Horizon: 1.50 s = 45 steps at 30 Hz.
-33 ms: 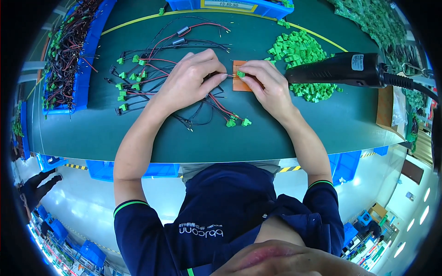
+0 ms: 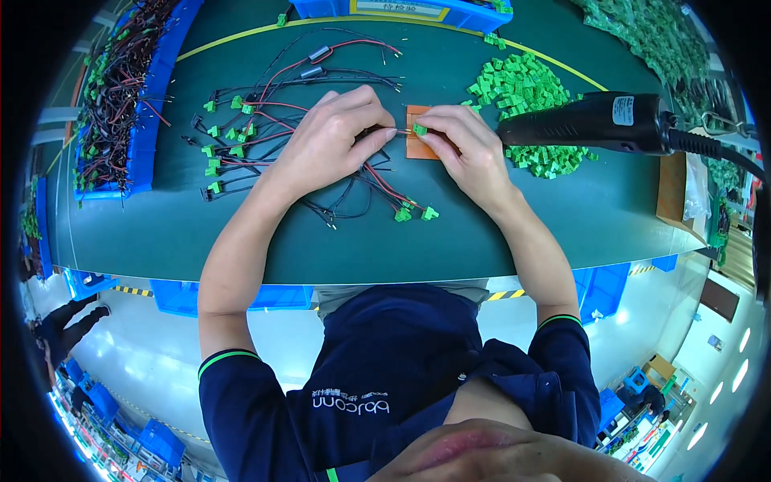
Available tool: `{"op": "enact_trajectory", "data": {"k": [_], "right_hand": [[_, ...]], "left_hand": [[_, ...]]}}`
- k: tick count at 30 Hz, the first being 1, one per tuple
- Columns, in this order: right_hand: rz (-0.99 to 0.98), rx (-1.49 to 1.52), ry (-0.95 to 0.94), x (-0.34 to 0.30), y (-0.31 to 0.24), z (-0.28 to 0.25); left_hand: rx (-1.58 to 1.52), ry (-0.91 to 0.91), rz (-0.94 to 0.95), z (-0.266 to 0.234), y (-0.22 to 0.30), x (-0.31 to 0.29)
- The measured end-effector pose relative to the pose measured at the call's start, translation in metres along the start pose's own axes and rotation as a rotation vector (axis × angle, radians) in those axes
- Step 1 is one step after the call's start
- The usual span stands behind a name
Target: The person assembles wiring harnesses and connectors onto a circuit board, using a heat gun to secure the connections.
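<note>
My left hand (image 2: 341, 135) pinches the end of a wire between thumb and forefinger, its tip pointing right. Facing it, my right hand (image 2: 468, 145) is closed on a small green terminal connector (image 2: 420, 129). The wire tip meets or nearly meets the connector; I cannot tell whether it is inside. Both hands are over a small orange-brown pad (image 2: 419, 151). Under and left of my left hand spread black and red wires (image 2: 261, 136), several with green connectors on their ends. Two wired connectors (image 2: 416, 213) rest below the pad.
Loose green connectors (image 2: 522, 88) are heaped at the right. A black corded handheld tool (image 2: 586, 122) lies across the heap, close to my right hand. At the left stands a blue bin (image 2: 152, 120) full of wire harnesses; another blue bin (image 2: 329, 8) is at the back.
</note>
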State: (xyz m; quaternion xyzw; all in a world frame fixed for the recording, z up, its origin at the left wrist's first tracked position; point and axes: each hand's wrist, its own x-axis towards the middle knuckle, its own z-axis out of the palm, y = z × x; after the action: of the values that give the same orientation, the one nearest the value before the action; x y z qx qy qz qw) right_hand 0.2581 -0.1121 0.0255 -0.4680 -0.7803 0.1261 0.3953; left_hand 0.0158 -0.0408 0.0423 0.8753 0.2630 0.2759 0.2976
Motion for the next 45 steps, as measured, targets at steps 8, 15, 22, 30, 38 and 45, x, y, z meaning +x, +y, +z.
{"op": "enact_trajectory", "data": {"k": [8,15,22,30,38,45], "right_hand": [[-0.017,-0.017,-0.008,0.0,-0.001,0.001],[-0.025,-0.015,-0.009,0.0,-0.002,0.0],[-0.016,0.013,-0.007,0.0,-0.005,0.003],[-0.027,-0.032,-0.028,0.002,-0.014,0.002],[-0.027,-0.197,-0.127,0.001,-0.022,-0.004],[-0.058,-0.314,-0.142,0.003,-0.027,-0.008]], "left_hand": [[0.025,-0.005,-0.005,0.001,0.001,-0.001],[0.001,0.017,0.028,0.003,-0.001,-0.001],[0.001,0.007,0.008,0.002,0.002,-0.001],[-0.01,-0.032,0.062,0.002,0.006,0.0],[0.149,-0.047,0.029,0.012,0.009,-0.001],[0.191,-0.057,-0.002,0.018,0.011,0.001]]}}
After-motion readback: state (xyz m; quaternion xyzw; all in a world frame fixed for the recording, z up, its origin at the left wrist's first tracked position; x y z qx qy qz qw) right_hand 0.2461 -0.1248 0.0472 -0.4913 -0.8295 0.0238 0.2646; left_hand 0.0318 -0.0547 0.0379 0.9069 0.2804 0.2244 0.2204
